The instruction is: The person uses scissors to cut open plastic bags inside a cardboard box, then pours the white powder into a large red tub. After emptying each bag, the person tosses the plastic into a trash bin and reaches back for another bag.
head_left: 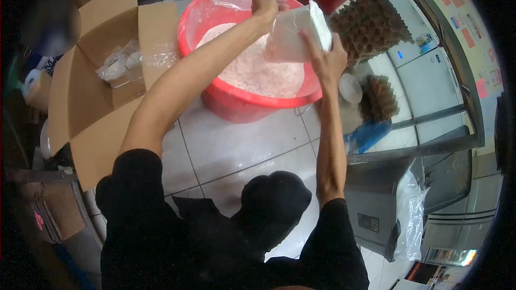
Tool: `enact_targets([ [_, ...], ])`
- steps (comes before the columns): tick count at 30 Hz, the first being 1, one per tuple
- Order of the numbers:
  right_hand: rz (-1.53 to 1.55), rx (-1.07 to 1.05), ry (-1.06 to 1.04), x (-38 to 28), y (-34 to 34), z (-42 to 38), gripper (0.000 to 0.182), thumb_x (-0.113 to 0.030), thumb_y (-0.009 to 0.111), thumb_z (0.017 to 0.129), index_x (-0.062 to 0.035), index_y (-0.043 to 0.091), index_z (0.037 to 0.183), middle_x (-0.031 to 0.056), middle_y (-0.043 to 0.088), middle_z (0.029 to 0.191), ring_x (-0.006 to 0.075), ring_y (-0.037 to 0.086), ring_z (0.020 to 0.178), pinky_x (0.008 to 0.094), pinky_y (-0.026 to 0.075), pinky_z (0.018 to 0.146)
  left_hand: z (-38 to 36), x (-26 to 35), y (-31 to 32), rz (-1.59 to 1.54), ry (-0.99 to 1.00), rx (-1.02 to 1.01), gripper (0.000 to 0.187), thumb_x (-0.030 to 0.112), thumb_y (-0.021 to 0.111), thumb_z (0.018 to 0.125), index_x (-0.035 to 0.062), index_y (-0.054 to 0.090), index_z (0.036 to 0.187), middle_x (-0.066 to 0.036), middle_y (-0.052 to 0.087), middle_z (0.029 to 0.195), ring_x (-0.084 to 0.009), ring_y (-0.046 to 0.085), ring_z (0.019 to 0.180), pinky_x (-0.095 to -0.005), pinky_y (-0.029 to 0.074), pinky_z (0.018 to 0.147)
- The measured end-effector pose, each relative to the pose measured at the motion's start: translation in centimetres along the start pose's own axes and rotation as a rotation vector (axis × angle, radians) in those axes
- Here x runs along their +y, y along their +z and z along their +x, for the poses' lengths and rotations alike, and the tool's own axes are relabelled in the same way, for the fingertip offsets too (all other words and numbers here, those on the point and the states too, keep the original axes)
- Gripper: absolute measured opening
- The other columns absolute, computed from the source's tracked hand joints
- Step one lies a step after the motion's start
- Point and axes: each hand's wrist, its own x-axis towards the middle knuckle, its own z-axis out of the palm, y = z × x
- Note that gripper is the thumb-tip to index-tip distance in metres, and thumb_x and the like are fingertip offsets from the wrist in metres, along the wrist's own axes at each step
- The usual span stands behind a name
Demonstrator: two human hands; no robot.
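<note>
A large red plastic tub (247, 108) stands on the floor, holding a heap of pale powder (263, 78) that looks like flour. Over its right side is a tilted clear plastic bag (290, 35) with whitish contents and a white end. My right hand (329, 56) is wrapped round the right side of this bag. Above the tub's far part, my left hand (267, 8) is closed beside the bag's upper left edge; what its fingers hold is hidden. A piece of clear plastic (231, 2) lies against the tub's far inner wall.
An open cardboard box (102, 121) with a clear wrapped package (122, 67) inside is left of the tub. Stacked egg trays (371, 27) stand to the right. Nearer on the right is a grey bin (376, 198) with a plastic liner. A person (51, 27) is at the far left.
</note>
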Motion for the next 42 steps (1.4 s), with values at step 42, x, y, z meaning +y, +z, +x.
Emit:
enact_targets([
  [42, 0.265, 0.137, -0.168, 1.9, -0.9, 0.6, 0.03, -0.024, 0.039, 0.093, 0.0013, 0.052, 0.083, 0.0079, 0.052, 0.065, 0.0109, 0.042, 0.059, 0.0307, 0.036, 0.052, -5.5, 1.3, 5.1, 0.517, 0.808, 0.01, 0.023, 0.028, 0.042, 0.089, 0.005, 0.045, 0.087, -0.017, 0.052, 0.06, -0.0372, 0.054, 0.06, -0.0436, 0.038, 0.053],
])
